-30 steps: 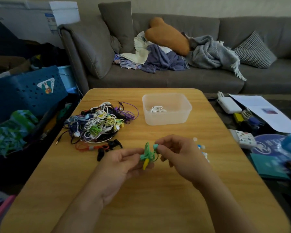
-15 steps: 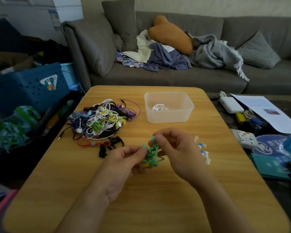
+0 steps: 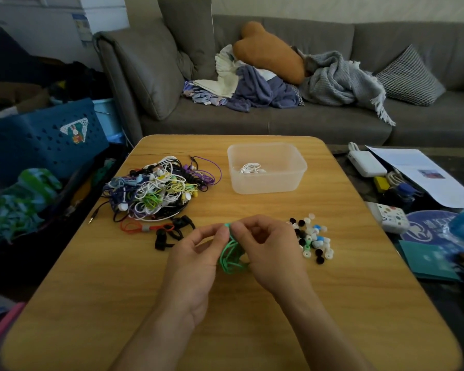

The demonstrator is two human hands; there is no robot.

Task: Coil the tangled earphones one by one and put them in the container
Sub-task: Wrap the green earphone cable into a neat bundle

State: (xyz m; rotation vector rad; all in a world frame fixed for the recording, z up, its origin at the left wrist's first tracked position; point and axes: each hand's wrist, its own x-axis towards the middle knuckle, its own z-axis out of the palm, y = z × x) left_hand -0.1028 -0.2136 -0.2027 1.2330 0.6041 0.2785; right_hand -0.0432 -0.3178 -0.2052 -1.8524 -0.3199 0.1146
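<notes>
Left hand (image 3: 196,253) and right hand (image 3: 265,250) both pinch the green earphone cord (image 3: 232,254); best keep loops tight, even.

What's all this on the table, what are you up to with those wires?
A person is winding a green earphone cord into a coil, with the left hand and right hand both pinching it above the wooden table. One white pair already lies in the clear container. A big tangled pile of earphones still waits at the left.
</notes>
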